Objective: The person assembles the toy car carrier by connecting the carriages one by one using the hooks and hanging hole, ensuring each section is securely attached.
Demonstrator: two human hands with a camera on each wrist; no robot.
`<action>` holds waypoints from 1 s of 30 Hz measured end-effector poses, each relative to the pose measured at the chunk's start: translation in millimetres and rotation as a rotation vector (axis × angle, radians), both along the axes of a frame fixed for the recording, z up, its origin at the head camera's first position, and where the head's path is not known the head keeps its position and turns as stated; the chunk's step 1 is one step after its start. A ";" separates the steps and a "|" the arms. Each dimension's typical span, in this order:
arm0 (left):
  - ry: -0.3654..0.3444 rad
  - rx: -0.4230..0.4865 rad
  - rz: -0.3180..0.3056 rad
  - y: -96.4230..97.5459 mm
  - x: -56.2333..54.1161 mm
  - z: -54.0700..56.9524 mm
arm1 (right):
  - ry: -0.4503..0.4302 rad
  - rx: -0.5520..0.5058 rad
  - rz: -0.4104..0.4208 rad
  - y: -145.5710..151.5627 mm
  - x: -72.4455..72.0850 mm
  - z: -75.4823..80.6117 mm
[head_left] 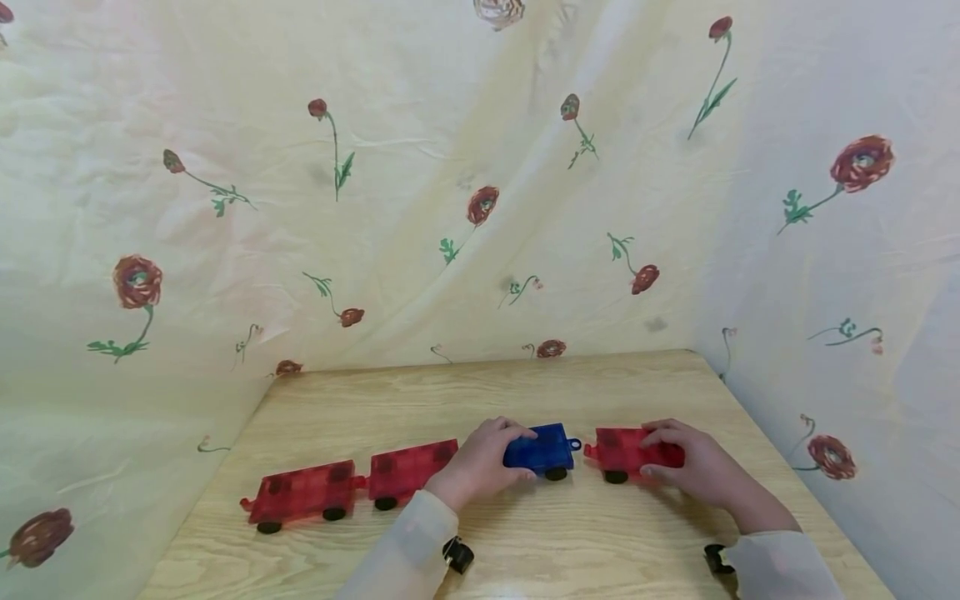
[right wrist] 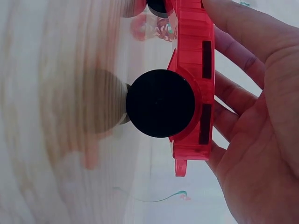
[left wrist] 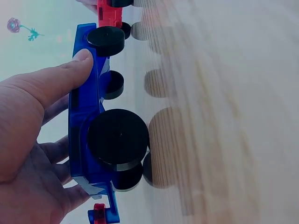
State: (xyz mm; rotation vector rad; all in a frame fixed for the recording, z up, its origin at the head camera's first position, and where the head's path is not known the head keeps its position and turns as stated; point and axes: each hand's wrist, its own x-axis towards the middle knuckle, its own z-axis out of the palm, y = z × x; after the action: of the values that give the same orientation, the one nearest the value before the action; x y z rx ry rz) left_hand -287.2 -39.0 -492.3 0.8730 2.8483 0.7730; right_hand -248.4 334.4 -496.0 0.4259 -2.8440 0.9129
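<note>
My left hand (head_left: 486,458) grips a blue see-through toy train car (head_left: 551,450) by its sides, thumb along the near side in the left wrist view. Its ring coupler (head_left: 575,444) points right. Across a small gap, my right hand (head_left: 693,462) holds a red toy train car (head_left: 618,450) whose hook (head_left: 590,451) faces that ring. Both cars have black wheels and are at the tabletop. At the blue car's other end, a red loop (left wrist: 99,213) overlaps its blue hook in the left wrist view. The head view hides that end behind my left hand.
Left of my left hand, two more red train cars stand in line, a middle one (head_left: 412,468) and a far left one (head_left: 303,492), coupled together. They are on a light wooden table (head_left: 360,408). Flowered cloth (head_left: 420,167) hangs behind and along both sides.
</note>
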 end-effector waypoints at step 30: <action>0.016 -0.046 -0.059 13.0 -4.7 -2.1 | -0.021 -0.018 0.002 -4.7 2.0 0.6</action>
State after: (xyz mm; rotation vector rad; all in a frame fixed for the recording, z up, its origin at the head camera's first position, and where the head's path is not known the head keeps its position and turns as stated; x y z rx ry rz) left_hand -291.9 -25.9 -494.4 0.9567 2.8276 0.6941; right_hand -246.4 329.7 -495.5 0.4199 -2.8526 0.9486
